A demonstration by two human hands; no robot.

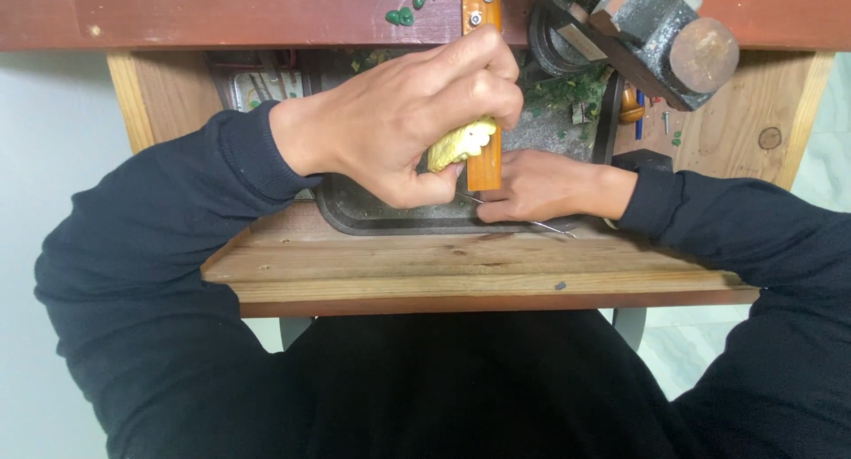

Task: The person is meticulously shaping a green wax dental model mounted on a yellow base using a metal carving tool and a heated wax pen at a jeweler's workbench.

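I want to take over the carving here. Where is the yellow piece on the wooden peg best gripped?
Probably by its broad left flank, from the left and above, as the left hand does: the yellow piece leans against the orange wooden peg, which braces it. The right hand with its thin metal tool works below.

At the top of the frame, a dark red-brown desk [222, 14] runs edge to edge. On it, upper right, sits a heavy grey metal vise [656, 34]. Small green scraps [401, 16] lie top centre. Below, a pale wooden pull-out shelf [479, 268] holds a dark metal tray [372, 213], littered with green shavings [567, 91].
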